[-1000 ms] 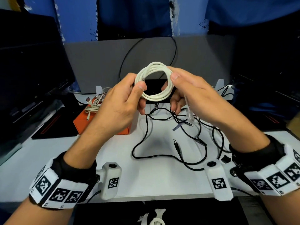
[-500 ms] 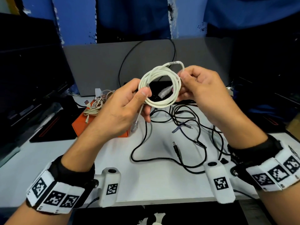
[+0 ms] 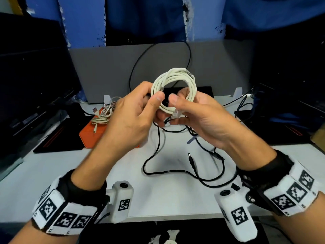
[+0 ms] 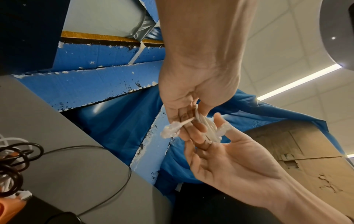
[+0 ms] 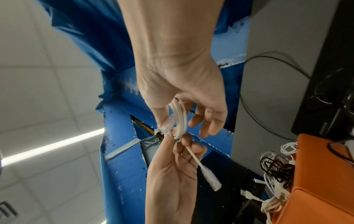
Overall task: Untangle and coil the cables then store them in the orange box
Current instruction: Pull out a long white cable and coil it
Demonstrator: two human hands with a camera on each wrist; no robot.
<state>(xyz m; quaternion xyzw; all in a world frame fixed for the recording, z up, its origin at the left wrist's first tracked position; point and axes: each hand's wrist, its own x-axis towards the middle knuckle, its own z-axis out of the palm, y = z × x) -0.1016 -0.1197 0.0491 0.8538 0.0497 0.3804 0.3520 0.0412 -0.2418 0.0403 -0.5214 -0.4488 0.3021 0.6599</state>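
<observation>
A white cable (image 3: 175, 76) wound into a small coil is held up above the table between both hands. My left hand (image 3: 157, 101) pinches the coil's lower left with thumb and fingers. At the coil's bottom my right hand (image 3: 174, 104) pinches the strands with a clear plug (image 3: 176, 114). In the right wrist view the coil (image 5: 180, 121) sits under the right thumb and a second clear plug (image 5: 211, 180) sticks out past the left palm. The orange box (image 3: 89, 136) lies at the left. A black cable (image 3: 159, 170) sprawls loose on the table.
A bundle of beige and white cables (image 3: 103, 115) lies on the orange box. A grey partition (image 3: 109, 67) with a thin black wire stands behind. Dark monitors (image 3: 35, 76) flank the white table (image 3: 52, 166) on both sides.
The right hand has brought the cable's loose end over the top of the coil and down to its bottom, where it now pinches the plug. The left hand has kept its hold.
</observation>
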